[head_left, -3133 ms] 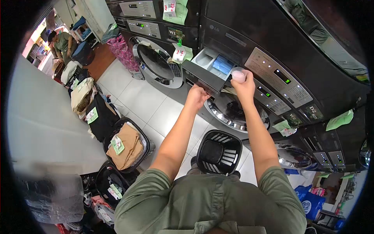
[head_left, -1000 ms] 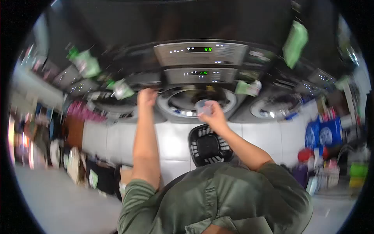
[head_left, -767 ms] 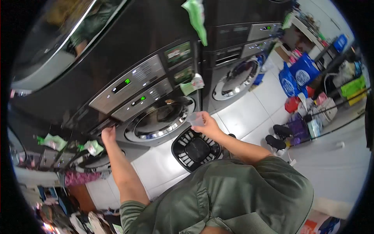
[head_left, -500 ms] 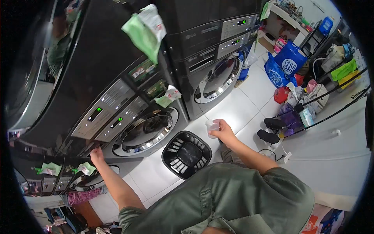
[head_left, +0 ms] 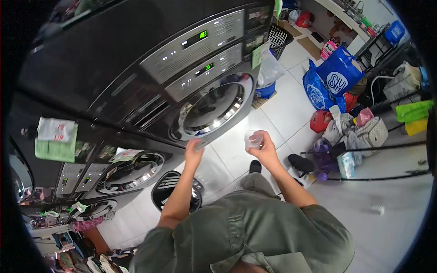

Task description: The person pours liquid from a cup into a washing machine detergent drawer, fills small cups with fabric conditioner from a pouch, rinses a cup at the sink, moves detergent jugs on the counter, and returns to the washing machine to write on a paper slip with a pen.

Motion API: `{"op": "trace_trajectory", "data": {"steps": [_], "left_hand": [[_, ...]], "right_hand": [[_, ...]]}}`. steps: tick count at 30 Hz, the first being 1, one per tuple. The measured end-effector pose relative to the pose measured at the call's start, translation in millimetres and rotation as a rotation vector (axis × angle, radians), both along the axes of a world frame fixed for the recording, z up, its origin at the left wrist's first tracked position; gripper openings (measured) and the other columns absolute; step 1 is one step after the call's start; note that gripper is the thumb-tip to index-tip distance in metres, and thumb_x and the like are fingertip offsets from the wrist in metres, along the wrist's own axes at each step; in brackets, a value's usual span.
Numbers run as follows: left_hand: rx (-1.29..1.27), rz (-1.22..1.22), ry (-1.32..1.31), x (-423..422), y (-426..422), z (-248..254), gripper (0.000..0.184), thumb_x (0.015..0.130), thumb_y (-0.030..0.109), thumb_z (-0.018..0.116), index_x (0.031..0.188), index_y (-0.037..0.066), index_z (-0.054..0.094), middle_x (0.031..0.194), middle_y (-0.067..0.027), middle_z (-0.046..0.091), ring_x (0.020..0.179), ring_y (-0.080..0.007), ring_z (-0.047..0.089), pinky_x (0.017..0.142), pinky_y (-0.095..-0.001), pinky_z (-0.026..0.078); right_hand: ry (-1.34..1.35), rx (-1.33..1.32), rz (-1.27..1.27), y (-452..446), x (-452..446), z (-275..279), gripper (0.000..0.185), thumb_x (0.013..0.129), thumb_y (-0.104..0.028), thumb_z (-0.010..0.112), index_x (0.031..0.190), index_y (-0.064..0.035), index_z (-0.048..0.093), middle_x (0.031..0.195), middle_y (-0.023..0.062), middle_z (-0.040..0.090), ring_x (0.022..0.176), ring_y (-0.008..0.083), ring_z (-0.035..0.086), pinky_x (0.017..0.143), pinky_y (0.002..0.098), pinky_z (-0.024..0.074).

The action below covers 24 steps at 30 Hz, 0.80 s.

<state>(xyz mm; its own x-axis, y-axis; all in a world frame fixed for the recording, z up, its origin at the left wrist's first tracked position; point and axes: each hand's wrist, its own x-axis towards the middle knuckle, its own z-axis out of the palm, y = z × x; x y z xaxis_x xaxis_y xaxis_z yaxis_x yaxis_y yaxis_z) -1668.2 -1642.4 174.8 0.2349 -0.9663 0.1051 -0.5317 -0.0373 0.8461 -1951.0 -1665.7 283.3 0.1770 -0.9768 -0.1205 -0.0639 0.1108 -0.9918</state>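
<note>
A small clear plastic cup [head_left: 253, 139] is held in my right hand [head_left: 266, 148], with thumb and fingers around its side, above the floor tiles. My left hand [head_left: 195, 152] is raised in front of the lower edge of a dark front-load washing machine; its fingers are smeared by motion. The machine's round glass door [head_left: 211, 109] is closed, with a chrome ring. Above the door, the control panel [head_left: 200, 68] shows lit green digits. A black plastic laundry basket [head_left: 169, 184] stands on the floor, partly hidden behind my left forearm.
More machines stand to the left, one with a round door [head_left: 132, 175] and green-and-white papers [head_left: 56, 143] hanging nearby. Blue shopping bags [head_left: 334, 82] sit on the floor at right. A rack rail [head_left: 378, 177] holds bags near the white wall. Another black basket [head_left: 280, 41] stands farther back.
The view has turned and moved right, toward the farther machine. My left hand has left the panel edge of the nearer machine. My right hand still holds the cup.
</note>
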Motion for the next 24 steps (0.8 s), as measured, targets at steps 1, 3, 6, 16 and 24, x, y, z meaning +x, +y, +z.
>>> {"op": "trace_trajectory", "data": {"steps": [1, 3, 6, 16, 24], "left_hand": [[-0.082, -0.08, 0.025, -38, -39, 14, 0.03, 0.063, 0.008, 0.063, 0.092, 0.007, 0.057, 0.11, -0.0147, 0.047, 0.109, -0.0301, 0.04, 0.091, -0.036, 0.033], [-0.117, -0.119, -0.022, -102, -112, 30, 0.035, 0.06, 0.01, 0.066, 0.094, 0.012, 0.058, 0.119, -0.0165, 0.039, 0.109, -0.0308, 0.039, 0.09, -0.036, 0.034], [-0.173, -0.224, -0.056, -165, -198, 66, 0.039, 0.055, 0.012, 0.069, 0.092, 0.016, 0.06, 0.124, -0.0177, 0.032, 0.105, -0.0292, 0.042, 0.087, -0.0341, 0.037], [-0.095, -0.16, 0.051, -233, -334, 43, 0.048, 0.056, 0.011, 0.067, 0.102, 0.015, 0.059, 0.117, -0.0186, 0.043, 0.106, -0.0275, 0.045, 0.088, -0.0333, 0.037], [-0.017, -0.032, 0.507, -230, -278, 83, 0.032, 0.061, -0.005, 0.057, 0.093, 0.0, 0.055, 0.079, -0.0045, 0.056, 0.065, -0.0077, 0.051, 0.057, -0.021, 0.041]], "right_hand": [[-0.025, -0.011, -0.046, -15, -20, 8, 0.05, 0.063, -0.005, 0.067, 0.104, -0.0052, 0.039, 0.093, 0.006, 0.05, 0.084, 0.0159, 0.05, 0.071, 0.0283, 0.0428], [-0.065, 0.022, -0.08, -36, -71, 14, 0.049, 0.063, -0.002, 0.066, 0.104, -0.0055, 0.039, 0.093, 0.0063, 0.049, 0.085, 0.0158, 0.05, 0.071, 0.0281, 0.0431], [-0.091, 0.035, -0.304, -41, -139, 11, 0.049, 0.062, -0.001, 0.066, 0.103, -0.0051, 0.04, 0.093, 0.0065, 0.049, 0.086, 0.0153, 0.05, 0.072, 0.0271, 0.0429], [-0.057, 0.227, -0.638, -2, -246, -25, 0.05, 0.06, -0.001, 0.066, 0.104, -0.0033, 0.042, 0.1, 0.0081, 0.05, 0.084, 0.0147, 0.048, 0.074, 0.0258, 0.0404], [-0.031, 0.21, -0.747, -7, -254, -12, 0.045, 0.063, -0.002, 0.064, 0.103, -0.0038, 0.045, 0.094, 0.0063, 0.047, 0.084, 0.016, 0.046, 0.075, 0.0266, 0.0383]]}}
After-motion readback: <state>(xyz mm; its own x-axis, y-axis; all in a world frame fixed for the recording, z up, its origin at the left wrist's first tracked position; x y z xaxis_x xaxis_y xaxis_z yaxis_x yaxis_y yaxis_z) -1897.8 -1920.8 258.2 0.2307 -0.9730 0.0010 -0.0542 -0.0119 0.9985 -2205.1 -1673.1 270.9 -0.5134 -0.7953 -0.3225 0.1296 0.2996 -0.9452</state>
